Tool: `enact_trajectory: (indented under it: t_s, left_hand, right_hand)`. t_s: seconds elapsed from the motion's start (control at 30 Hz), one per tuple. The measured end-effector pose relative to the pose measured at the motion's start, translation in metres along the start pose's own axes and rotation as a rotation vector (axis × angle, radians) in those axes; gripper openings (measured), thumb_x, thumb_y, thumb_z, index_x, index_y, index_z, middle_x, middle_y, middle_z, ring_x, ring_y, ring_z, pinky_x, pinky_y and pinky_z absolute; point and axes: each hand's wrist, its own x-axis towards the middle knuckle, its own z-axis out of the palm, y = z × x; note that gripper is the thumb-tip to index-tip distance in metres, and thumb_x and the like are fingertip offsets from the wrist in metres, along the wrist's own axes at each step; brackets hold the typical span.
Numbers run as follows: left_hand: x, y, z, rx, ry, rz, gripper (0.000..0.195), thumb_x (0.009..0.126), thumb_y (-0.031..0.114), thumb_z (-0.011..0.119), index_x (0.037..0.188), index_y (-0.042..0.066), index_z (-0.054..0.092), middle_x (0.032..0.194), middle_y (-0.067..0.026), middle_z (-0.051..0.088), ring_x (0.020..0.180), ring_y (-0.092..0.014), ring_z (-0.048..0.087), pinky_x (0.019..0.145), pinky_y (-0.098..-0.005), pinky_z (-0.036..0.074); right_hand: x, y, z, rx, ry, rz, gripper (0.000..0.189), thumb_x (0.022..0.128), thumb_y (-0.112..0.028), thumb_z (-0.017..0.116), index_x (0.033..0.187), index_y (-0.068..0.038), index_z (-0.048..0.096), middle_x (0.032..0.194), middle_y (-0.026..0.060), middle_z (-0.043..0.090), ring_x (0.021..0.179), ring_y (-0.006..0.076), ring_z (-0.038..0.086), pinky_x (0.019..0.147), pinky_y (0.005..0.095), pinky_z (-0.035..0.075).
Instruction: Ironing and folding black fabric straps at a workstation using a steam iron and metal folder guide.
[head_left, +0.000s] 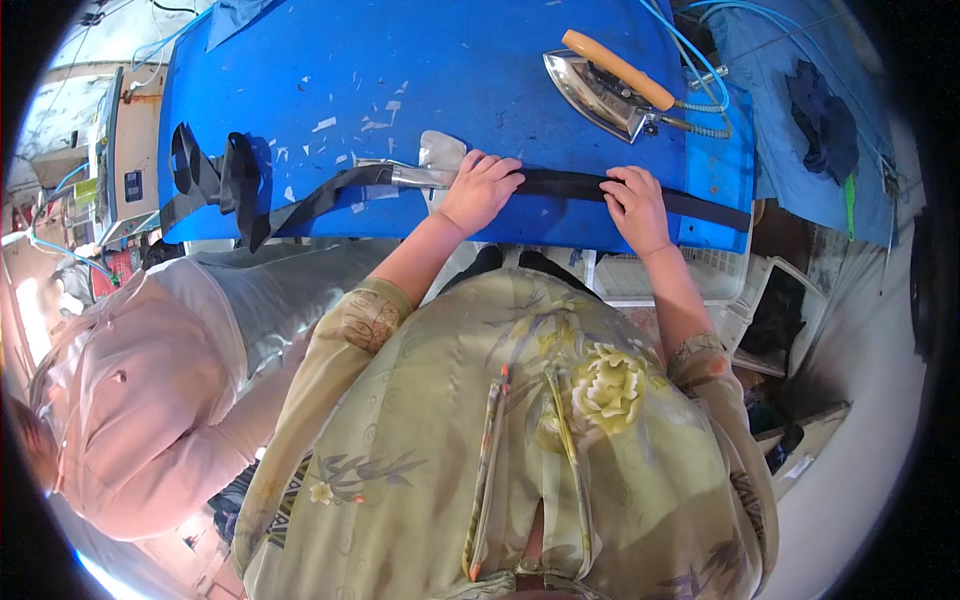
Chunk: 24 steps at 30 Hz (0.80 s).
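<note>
A long black fabric strip (564, 184) runs across the blue table in front of me. Its left part passes into a metal tape folder (420, 175), with a pale, rounded flap (442, 150) beside it. Just right of the folder, my left hand (482, 193) lies over the strip, its fingers bent down onto it and covering a short length. My right hand (639, 210) has its fingertips curled on the strip further right. Between the hands the strip lies flat and straight, and it continues past my right hand to the table's right end. Loose folds (240, 187) of the strip are heaped at the left.
A steam iron (604, 86) with a wooden handle rests on the blue table (450, 60) at the upper right, its hoses trailing right. Paper scraps (325, 124) are scattered on the table. A person in pink (150, 405) is close on my left. White baskets (660, 277) stand below the table's right edge.
</note>
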Motion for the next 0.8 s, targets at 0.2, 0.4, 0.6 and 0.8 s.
enact_trajectory:
  t_s: [0.2,0.4,0.6,0.8]
  left_hand:
    - [0.004,0.0,0.003,-0.072,0.014,0.036,0.021,0.084,0.01,0.066,0.104,0.01,0.07,0.114,-0.0041,0.066,0.112,-0.022,0.058,0.105,-0.0445,0.037]
    - [0.012,0.004,0.003,-0.142,-0.013,0.036,0.026,0.084,0.008,0.067,0.109,0.01,0.068,0.112,-0.0053,0.068,0.107,-0.025,0.061,0.101,-0.0429,0.041]
    - [0.018,0.012,-0.001,-0.102,-0.029,0.048,0.033,0.082,0.008,0.068,0.115,0.01,0.068,0.107,-0.0069,0.064,0.102,-0.026,0.059,0.098,-0.0418,0.042]
    - [0.019,0.015,0.001,-0.107,-0.019,0.059,0.022,0.083,0.012,0.069,0.106,0.011,0.071,0.102,-0.0055,0.059,0.1,-0.026,0.057,0.096,-0.0418,0.041]
  right_hand:
    - [0.0,0.001,0.002,0.034,-0.043,-0.013,0.019,0.074,-0.004,0.075,0.091,-0.008,0.067,0.105,0.0043,0.067,0.106,0.0274,0.061,0.09,0.0414,0.048]
    - [0.002,-0.002,0.007,0.06,-0.058,0.039,0.025,0.075,-0.006,0.075,0.098,-0.008,0.066,0.102,0.006,0.066,0.101,0.0279,0.06,0.09,0.0415,0.047]
    - [0.002,-0.008,0.008,0.023,-0.065,0.076,0.03,0.075,-0.008,0.075,0.104,-0.008,0.069,0.098,0.0065,0.064,0.097,0.0281,0.059,0.088,0.0415,0.048]
    - [0.002,-0.01,0.006,0.012,-0.052,0.049,0.021,0.075,-0.01,0.075,0.096,-0.008,0.072,0.093,0.0059,0.061,0.093,0.0275,0.058,0.085,0.0404,0.047]
